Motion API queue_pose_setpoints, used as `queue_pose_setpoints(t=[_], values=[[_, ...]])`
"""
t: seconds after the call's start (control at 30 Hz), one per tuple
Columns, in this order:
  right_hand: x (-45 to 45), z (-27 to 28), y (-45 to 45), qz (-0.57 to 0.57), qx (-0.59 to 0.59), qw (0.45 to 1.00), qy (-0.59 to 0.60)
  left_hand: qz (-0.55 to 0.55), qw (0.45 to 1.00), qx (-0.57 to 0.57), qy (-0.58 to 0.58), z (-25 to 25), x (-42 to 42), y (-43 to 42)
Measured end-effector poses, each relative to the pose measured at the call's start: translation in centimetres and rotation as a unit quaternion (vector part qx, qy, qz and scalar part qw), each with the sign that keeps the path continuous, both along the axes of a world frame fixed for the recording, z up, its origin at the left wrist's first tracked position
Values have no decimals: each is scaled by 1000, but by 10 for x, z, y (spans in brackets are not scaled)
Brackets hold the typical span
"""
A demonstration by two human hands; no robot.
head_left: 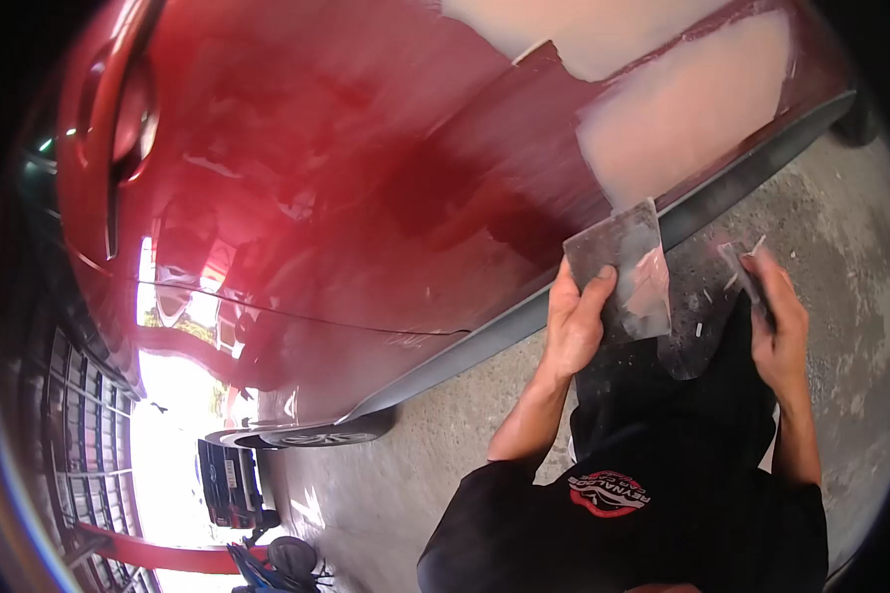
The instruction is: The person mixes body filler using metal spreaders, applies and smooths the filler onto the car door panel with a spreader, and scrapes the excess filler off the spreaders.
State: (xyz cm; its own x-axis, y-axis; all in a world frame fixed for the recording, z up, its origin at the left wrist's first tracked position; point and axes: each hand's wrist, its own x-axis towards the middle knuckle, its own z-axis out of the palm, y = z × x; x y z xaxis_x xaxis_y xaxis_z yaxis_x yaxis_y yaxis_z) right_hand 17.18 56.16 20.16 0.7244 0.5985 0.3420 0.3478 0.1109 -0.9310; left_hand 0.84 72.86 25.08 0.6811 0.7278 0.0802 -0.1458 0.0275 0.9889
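My left hand point(578, 321) grips a flat, smeared grey plate point(598, 244) at its lower left edge, the thumb lying on top. A patch of pinkish paste point(647, 285) sits on the plate's right part. To the right, my right hand point(779, 314) is closed round a thin spreader point(746, 272) with light paste on its edge, held apart from the plate. Just above the plate is the red car panel point(366, 198), with a pale filler patch point(682, 119) on its lower part.
Dark trim point(752, 166) runs along the car's lower edge, with a wheel point(336, 433) at lower left. Beyond are a dark vehicle point(229, 484), a red beam point(168, 555) and a blue and black object point(277, 568) on the concrete floor point(435, 425).
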Motion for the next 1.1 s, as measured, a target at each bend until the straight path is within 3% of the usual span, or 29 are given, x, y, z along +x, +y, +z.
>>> queue_pose_setpoints(t=[0.07, 0.17, 0.2, 0.23, 0.3, 0.37, 0.43, 0.5, 0.53, 0.57, 0.6, 0.63, 0.67, 0.7, 0.73, 0.83, 0.9, 0.97, 1.0, 1.03, 1.1], values=[[-1, 21, 3, 52, -35, 943, -327, -55, 998, 23, 1, 3, -1, 1], [0, 40, 17, 58, -28, 910, -409, -45, 998, 41, 22, -4, 0, -13], [4, 26, 18, 83, -39, 889, -448, -17, 986, 157, 60, 0, 3, -21], [-1, 18, 20, 125, -27, 898, -421, 18, 959, 268, 91, 4, 2, -28], [-12, 8, 23, 153, -14, 896, -417, 91, 952, 273, 102, 6, 2, -35], [-12, 9, 15, 209, -54, 893, -395, 128, 969, 211, 31, -7, 12, -31], [-17, -6, 16, 202, -54, 898, -386, 156, 963, 218, 8, -15, 10, -19], [-14, -31, 11, 271, -34, 938, -216, 191, 957, 216, -13, -15, 6, -16], [-17, -44, 6, 268, -31, 936, -224, 193, 958, 204, -66, -12, 2, -15], [-18, -56, 3, 263, -12, 964, 41, 195, 954, 191, -121, -10, -3, -11], [-15, -63, -1, 242, 4, 922, 302, 162, 966, 170, -104, -8, -9, -8], [-9, -69, -2, 242, 1, 924, 294, 164, 965, 168, -113, -13, -13, -2], [-3, -77, 0, 208, 149, 875, 411, 62, 993, 55, -84, -22, -18, 6], [5, -83, 0, 166, 290, 789, 515, -40, 996, -59, -50, -34, -23, 14], [17, -85, 0, 133, 296, 779, 537, -68, 990, -123, 14, -51, -24, 22], [60, -64, 0, 85, 361, 793, 483, -121, 939, -306, 105, -129, -39, 44], [106, -59, 2, 19, 348, 859, 374, -115, 912, -375, 123, -206, -55, 55], [97, 39, 5, -47, 364, 922, 127, -130, 908, -387, 93, -229, -69, 51], [91, 77, 8, -105, 309, 945, 34, -127, 908, -397, 55, -225, -73, 51], [94, 102, 14, -130, 267, 949, -105, -125, 906, -404, 17, -222, -73, 52], [91, 155, 24, -174, 200, 895, -359, -121, 895, -430, -10, -230, -73, 53]])
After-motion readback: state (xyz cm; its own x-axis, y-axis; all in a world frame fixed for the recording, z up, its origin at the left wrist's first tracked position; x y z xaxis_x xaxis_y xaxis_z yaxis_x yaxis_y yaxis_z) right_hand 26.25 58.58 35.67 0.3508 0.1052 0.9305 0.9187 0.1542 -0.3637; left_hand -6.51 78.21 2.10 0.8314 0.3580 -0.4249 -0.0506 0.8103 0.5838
